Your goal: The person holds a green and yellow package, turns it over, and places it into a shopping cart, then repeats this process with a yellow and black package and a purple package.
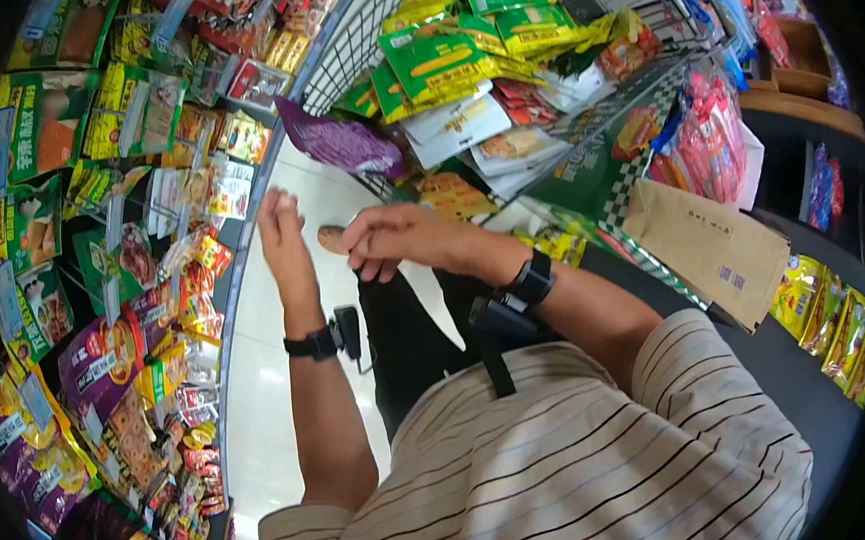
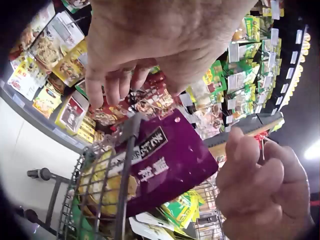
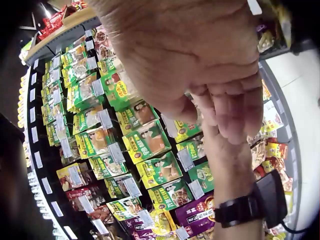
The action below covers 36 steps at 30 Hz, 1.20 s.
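Observation:
My left hand [image 1: 285, 235] is raised over the aisle floor with its fingers fairly straight, holding nothing. Close beside it, my right hand [image 1: 405, 240] has loosely bent fingers and also holds nothing. A purple food packet [image 1: 338, 141] leans over the near end of a wire shopping cart [image 1: 352, 45], just beyond both hands. In the left wrist view the purple packet [image 2: 172, 155] shows behind the cart's bars, below my left hand [image 2: 155, 45], with my right hand [image 2: 267, 185] at the right. In the right wrist view my right hand [image 3: 195, 60] overlaps the left forearm.
Green and yellow packets [image 1: 448, 58] and white packets [image 1: 458, 128] fill the cart. Shelves of hanging food packets [image 1: 140, 250] line the left side. A brown paper bag [image 1: 707, 246] and pink-wrapped goods [image 1: 705, 146] are at the right. White floor [image 1: 270, 382] runs between.

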Each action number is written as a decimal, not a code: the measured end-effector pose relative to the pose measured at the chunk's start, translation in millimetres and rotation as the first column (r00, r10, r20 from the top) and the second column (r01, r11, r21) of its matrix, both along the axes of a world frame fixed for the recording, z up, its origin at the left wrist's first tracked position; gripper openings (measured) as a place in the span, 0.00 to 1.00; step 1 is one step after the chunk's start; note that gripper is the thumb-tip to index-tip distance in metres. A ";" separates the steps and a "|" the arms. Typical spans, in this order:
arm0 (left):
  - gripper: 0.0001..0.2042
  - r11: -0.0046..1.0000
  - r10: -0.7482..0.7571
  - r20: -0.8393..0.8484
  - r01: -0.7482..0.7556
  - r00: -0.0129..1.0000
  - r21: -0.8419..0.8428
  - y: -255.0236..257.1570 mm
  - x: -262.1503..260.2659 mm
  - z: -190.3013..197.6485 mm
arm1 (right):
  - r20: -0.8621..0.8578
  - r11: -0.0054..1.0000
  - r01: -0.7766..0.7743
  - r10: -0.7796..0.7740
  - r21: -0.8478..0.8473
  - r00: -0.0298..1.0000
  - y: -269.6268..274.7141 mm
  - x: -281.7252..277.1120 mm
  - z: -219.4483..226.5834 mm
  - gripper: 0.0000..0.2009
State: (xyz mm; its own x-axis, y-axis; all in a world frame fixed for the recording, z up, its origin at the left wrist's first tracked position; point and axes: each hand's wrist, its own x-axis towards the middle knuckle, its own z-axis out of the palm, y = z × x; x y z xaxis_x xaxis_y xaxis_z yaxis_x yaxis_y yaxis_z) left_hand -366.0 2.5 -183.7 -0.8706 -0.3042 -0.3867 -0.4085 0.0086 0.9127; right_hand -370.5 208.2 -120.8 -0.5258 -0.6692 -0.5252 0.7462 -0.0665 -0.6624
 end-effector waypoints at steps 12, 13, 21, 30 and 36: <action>0.36 0.995 -0.104 0.069 0.104 0.992 0.008 63.7 6.2 23.4 | -0.212 0.975 0.059 -0.012 0.216 0.977 99.3 32.9 -45.7 0.13; 0.36 0.995 -0.104 0.074 0.104 0.992 0.008 66.0 10.2 25.7 | -0.186 0.967 0.099 -0.055 0.237 0.981 105.0 26.5 -43.6 0.13; 0.32 0.995 -0.101 0.110 0.097 0.989 0.036 71.9 46.7 42.2 | 0.067 0.922 0.271 -0.300 0.278 0.952 143.5 -16.7 -54.8 0.26; 0.28 0.990 -0.136 0.146 0.130 0.980 0.051 78.8 51.4 53.7 | 0.148 0.903 0.421 -0.429 0.084 0.891 144.1 -49.7 -66.2 0.18; 0.27 0.975 -0.221 0.165 0.214 0.961 0.061 75.4 36.1 51.8 | -0.033 0.920 0.355 -0.354 0.167 0.935 146.1 -78.3 -60.8 0.19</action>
State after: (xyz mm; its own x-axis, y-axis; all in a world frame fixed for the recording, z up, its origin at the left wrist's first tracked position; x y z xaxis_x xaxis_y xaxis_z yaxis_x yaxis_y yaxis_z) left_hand -329.8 77.9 -131.8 -0.8343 -0.0949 -0.5431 -0.5501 0.0773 0.8315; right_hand -448.8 354.4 -181.5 -0.7135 -0.3415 -0.6118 0.6929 -0.2148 -0.6883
